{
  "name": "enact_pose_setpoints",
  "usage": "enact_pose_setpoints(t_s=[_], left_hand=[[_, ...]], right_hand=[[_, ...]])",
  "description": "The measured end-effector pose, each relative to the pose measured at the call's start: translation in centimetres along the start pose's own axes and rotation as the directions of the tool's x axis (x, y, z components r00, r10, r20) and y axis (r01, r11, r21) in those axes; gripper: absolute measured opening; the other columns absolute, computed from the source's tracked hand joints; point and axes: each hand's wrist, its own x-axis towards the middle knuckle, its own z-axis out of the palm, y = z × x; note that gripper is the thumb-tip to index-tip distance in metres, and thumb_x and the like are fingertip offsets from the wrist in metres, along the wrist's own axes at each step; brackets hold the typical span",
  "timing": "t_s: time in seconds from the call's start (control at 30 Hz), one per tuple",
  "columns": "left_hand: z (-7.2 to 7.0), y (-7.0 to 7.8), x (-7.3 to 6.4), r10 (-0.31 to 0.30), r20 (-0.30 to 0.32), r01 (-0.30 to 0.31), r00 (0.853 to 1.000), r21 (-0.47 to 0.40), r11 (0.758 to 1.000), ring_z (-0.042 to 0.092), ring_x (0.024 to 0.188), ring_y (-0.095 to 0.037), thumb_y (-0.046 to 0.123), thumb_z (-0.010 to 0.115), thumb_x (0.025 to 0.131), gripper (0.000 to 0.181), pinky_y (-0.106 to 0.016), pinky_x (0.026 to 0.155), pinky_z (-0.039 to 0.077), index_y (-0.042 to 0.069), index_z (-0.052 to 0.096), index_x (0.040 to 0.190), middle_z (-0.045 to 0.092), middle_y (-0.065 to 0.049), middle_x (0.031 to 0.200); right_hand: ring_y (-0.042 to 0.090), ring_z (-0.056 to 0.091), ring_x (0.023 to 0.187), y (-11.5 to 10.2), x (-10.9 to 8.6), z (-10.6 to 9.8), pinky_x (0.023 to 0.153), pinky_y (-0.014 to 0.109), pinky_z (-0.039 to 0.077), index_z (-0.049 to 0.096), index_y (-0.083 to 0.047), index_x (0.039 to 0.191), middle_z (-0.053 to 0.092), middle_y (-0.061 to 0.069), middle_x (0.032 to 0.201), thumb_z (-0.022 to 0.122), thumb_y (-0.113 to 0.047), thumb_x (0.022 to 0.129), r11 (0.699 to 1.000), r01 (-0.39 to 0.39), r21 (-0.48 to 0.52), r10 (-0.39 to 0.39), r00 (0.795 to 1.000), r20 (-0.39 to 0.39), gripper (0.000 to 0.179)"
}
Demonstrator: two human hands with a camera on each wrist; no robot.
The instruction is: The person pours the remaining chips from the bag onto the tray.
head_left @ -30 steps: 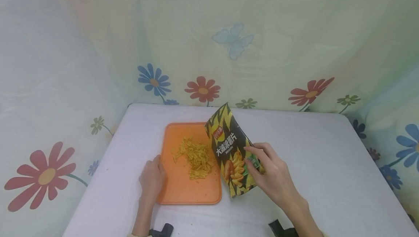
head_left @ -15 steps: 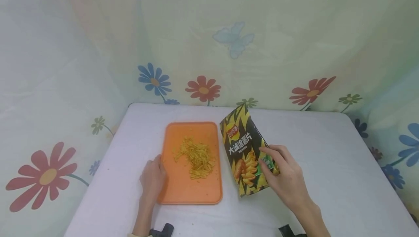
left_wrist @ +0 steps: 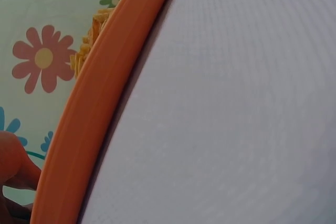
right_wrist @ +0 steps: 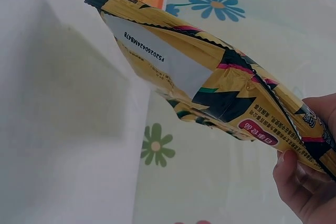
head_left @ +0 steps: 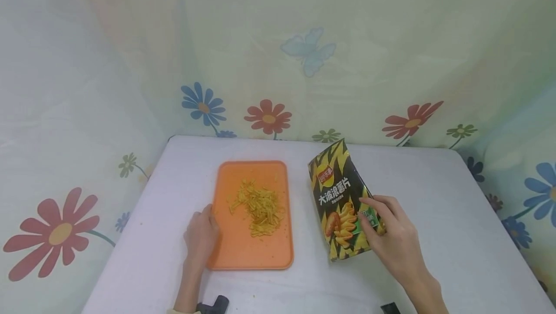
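Note:
A black-and-yellow potato chip bag [head_left: 333,212] is held above the right half of the table. My right hand [head_left: 397,234] pinches its right side between thumb and fingers. The right wrist view shows the edge and back of the bag [right_wrist: 210,72], tilted over the table. An orange tray [head_left: 252,257] lies left of the middle, bearing a heap of yellow, strip-like chips [head_left: 262,208]. My left hand [head_left: 201,237] grips the tray's left edge. In the left wrist view, the tray's side wall [left_wrist: 89,108] hides most of the heap.
A white-covered table [head_left: 434,237] carries everything, with a few crumbs near its front. Behind and beside it hangs a cloth [head_left: 369,53] printed with flowers and a butterfly. Dark straps or mounts [head_left: 214,305] show near the wrists.
My right hand has carried the chip bag to the right, from over the tray's right edge to beside the tray. The left hand and the tray have stayed in place.

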Motion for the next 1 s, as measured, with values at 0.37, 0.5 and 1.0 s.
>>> enact_pose_setpoints(t_s=[0.37, 0.5, 1.0], left_hand=[[0.0, 0.0, 0.0, -0.016, 0.003, 0.016, 1.0, 0.008, 1.0, 0.05, 0.067, -0.021, 0.006, 0.049, 0.104, 0.038, -0.029, 0.052, 0.039, -0.007, 0.058, 0.138, 0.064, -0.02, 0.092], [-0.1, 0.1, 0.0, -0.024, 0.014, 0.024, 1.0, 0.001, 1.0, 0.05, 0.067, -0.021, 0.005, 0.049, 0.104, 0.039, -0.029, 0.052, 0.039, -0.006, 0.057, 0.139, 0.064, -0.02, 0.093], [0.0, 0.0, 0.1, -0.01, 0.001, 0.01, 1.0, 0.001, 1.0, 0.052, 0.07, -0.022, 0.005, 0.049, 0.103, 0.038, -0.03, 0.054, 0.04, -0.006, 0.058, 0.138, 0.064, -0.021, 0.094]], right_hand=[[0.022, 0.061, 0.078, 1.4, -0.4, -1.4, 0.064, 0.014, 0.047, 0.073, 0.0, 0.11, 0.065, 0.015, 0.104, 0.086, 0.01, 0.062, 0.994, 0.005, -0.112, -0.004, 1.0, 0.003, 0.051], [0.025, 0.063, 0.076, 2.0, -0.4, -2.2, 0.059, 0.018, 0.047, 0.072, 0.0, 0.111, 0.064, 0.017, 0.104, 0.085, 0.009, 0.061, 0.989, 0.005, -0.146, -0.004, 1.0, 0.006, 0.052], [0.027, 0.06, 0.059, 3.7, -0.6, -4.6, 0.042, 0.023, 0.041, 0.07, 0.001, 0.113, 0.061, 0.021, 0.105, 0.029, -0.062, 0.104, 0.956, -0.022, -0.292, 0.04, 0.998, 0.056, 0.075]])
